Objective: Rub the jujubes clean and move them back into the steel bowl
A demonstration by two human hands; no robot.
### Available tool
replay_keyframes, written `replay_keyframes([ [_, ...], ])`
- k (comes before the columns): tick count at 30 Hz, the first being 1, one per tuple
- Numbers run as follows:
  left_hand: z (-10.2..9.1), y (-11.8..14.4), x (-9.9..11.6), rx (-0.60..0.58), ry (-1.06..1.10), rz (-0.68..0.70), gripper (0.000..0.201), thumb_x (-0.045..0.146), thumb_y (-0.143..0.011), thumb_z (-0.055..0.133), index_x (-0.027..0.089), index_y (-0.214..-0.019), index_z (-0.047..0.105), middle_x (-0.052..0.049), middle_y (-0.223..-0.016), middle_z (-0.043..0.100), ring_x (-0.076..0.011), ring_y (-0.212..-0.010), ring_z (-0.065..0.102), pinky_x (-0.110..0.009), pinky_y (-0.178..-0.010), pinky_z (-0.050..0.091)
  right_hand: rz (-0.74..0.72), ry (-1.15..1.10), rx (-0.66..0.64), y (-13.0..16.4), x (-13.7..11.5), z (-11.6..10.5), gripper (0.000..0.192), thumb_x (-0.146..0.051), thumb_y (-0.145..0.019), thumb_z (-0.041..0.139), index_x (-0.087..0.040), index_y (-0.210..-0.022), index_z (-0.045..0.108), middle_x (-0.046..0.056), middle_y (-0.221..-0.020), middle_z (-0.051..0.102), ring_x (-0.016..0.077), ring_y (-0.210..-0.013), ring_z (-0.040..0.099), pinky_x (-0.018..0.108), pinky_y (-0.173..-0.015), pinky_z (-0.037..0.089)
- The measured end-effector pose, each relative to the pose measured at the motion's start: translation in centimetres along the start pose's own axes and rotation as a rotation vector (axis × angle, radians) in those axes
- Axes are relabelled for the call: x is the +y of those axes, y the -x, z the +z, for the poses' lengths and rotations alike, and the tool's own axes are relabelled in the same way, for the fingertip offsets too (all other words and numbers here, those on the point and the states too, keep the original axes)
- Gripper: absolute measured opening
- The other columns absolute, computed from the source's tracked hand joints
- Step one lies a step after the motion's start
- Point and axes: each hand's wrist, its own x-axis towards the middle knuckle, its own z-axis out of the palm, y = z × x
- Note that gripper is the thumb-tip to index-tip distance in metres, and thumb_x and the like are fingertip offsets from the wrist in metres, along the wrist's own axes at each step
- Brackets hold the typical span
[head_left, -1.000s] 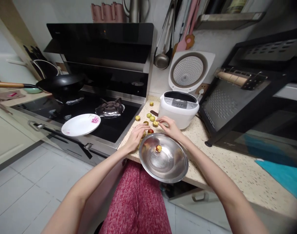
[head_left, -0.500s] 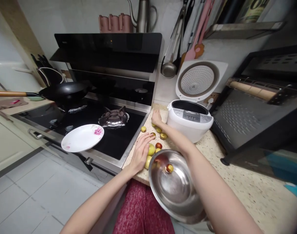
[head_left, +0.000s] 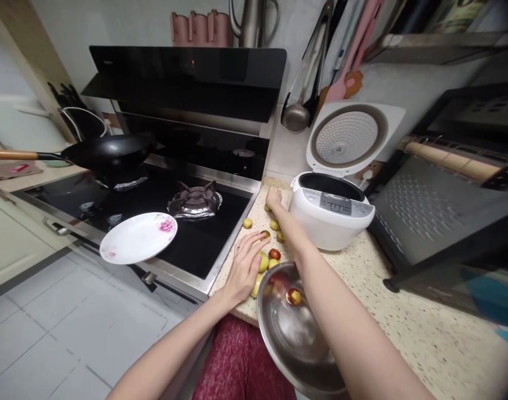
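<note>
On the counter, several small green-yellow and reddish-brown fruits, which look like jujubes (head_left: 274, 254), lie between my hands and a steel bowl (head_left: 274, 347). My left hand (head_left: 243, 269) is open at the counter's front left edge, fingers stretched beside the fruits. Its fingertips are at a brownish jujube (head_left: 265, 235). Farther back, my right hand (head_left: 273, 198) is closed, with its fingers curled down near the counter and a green jujube (head_left: 267, 208) at its edge. What the fingers hold, if anything, is hidden. One red-and-yellow jujube (head_left: 294, 296) sits inside the bowl, partly under my right forearm.
A white rice cooker (head_left: 331, 222) with its lid up stands right of my right hand. Left is the gas stove (head_left: 195, 244), with a flowered plate (head_left: 137, 239) over its front edge and a black wok (head_left: 108, 153) behind. A dark rack (head_left: 441, 205) stands at right.
My right hand's fingers have curled in more tightly near the back jujubes. My left hand stays stretched beside the fruits. The whole view has shifted slightly.
</note>
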Motion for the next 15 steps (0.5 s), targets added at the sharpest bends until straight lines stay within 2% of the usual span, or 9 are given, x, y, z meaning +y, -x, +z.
replay_keyframes([
  [4, 0.0, 0.0, -0.2, 0.001, -0.018, 0.000, 0.052, 0.044, -0.113, 0.026, 0.025, -0.149, 0.057, -0.012, -0.152, 0.058, -0.0284, -0.148, 0.046, -0.055, -0.126, 0.031, -0.083, 0.103, 0.156, 1.5, -0.5, 0.0, 0.029, -0.034, -0.105, 0.061, -0.020, -0.131, 0.065, 0.013, -0.138, 0.064, 0.0251, -0.119, 0.065, 0.048, -0.103, 0.056],
  [6, 0.0, 0.0, -0.3, 0.005, -0.026, -0.002, 0.052, 0.044, -0.113, 0.026, 0.025, -0.148, 0.058, -0.012, -0.152, 0.058, -0.0284, -0.148, 0.046, -0.055, -0.126, 0.031, -0.162, 0.144, 0.197, 2.8, -0.9, 0.0, 0.029, -0.021, -0.106, 0.055, -0.015, -0.133, 0.064, 0.020, -0.137, 0.064, 0.0286, -0.123, 0.063, 0.049, -0.106, 0.053],
  [9, 0.0, -0.1, -0.4, 0.014, -0.035, -0.005, 0.052, 0.044, -0.112, 0.025, 0.024, -0.148, 0.058, -0.012, -0.152, 0.058, -0.0283, -0.148, 0.046, -0.056, -0.126, 0.030, -0.329, 0.200, 0.232, 5.5, -1.3, -0.5, 0.042, -0.002, -0.102, 0.041, -0.010, -0.138, 0.060, 0.027, -0.143, 0.060, 0.0335, -0.134, 0.056, 0.051, -0.112, 0.046],
  [13, 0.1, -0.1, -0.6, 0.033, -0.060, 0.003, 0.054, 0.044, -0.112, 0.024, 0.023, -0.147, 0.059, -0.013, -0.152, 0.058, -0.0280, -0.148, 0.047, -0.056, -0.126, 0.031, -0.561, 0.242, 0.239, 10.1, -0.5, -2.2, 0.050, -0.004, -0.102, 0.038, -0.016, -0.147, 0.055, 0.017, -0.164, 0.046, 0.0319, -0.144, 0.047, 0.052, -0.118, 0.043],
  [15, 0.1, -0.1, -0.6, 0.036, -0.074, 0.011, 0.054, 0.044, -0.113, 0.024, 0.022, -0.147, 0.059, -0.013, -0.152, 0.058, -0.0279, -0.147, 0.048, -0.055, -0.126, 0.031, -0.721, 0.237, 0.273, 12.7, 0.8, -3.1, 0.051, -0.006, -0.102, 0.039, -0.016, -0.150, 0.053, 0.015, -0.165, 0.045, 0.0309, -0.146, 0.048, 0.053, -0.120, 0.043],
])
